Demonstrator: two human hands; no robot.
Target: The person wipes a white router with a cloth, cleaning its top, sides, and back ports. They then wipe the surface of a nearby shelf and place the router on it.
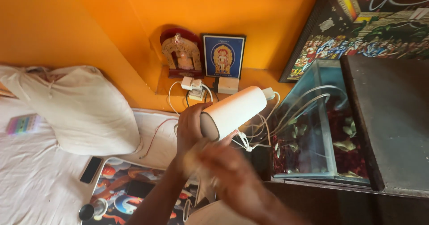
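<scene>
A person's left hand (190,126) grips a white tube (233,111) near its lower, open end, holding it up over the corner of a bed (35,180) beside an orange wall (89,24). The fingers of that hand are wrapped around the far side of the tube, with the thumb side toward the camera, so the grasp is closed firmly on the tube. The tube's long axis runs from lower left to upper right, its dark open mouth pointing down toward the person and its far end tilted up toward a small shelf (254,80) in the wall corner.

The right hand (223,164) sits just below and in front of the tube's mouth, blurred; whether its fingers are open or closed, or hold anything, cannot be told. It is the hand nearer the open end, with the tube lying up and away from it to the right.

Behind the tube, white chargers (193,85) and a tangle of white cables (257,127) hang from the shelf, which also carries two small framed devotional pictures (222,55). A glass fish tank (313,127) with plants stands to the right under a dark lid (389,118). On the bed lie a white pillow (80,109), a dark phone (91,169), a colourful printed mat (129,193) and a small metal cup (91,210).
</scene>
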